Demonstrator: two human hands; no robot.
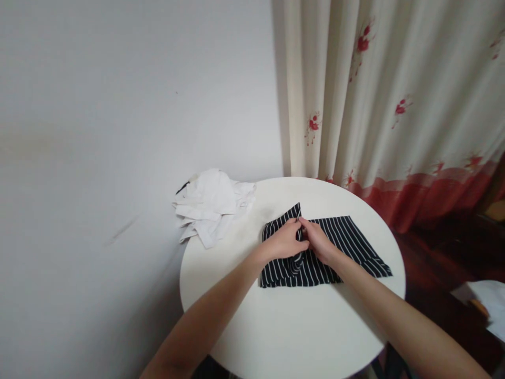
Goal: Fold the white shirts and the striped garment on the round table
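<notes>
A black cloth garment with white stripes (351, 239) lies spread on a round white table (276, 326). Its left part is folded over toward the middle, and one corner stands up above my hands. My left hand (286, 241) pinches the raised fold from the left. From the right, my right hand (317, 243) grips the same fold, its fingertips close against those of the left. Beneath the hands the cloth bunches into a small roll. The exact kind of garment cannot be made out.
A crumpled heap of white cloth (215, 197) sits at the table's back left edge, against the pale wall (138, 95). Behind the table hangs a cream curtain (379, 105) with red flowers. White material (487, 300) lies low at the right, over a dark floor (437, 263).
</notes>
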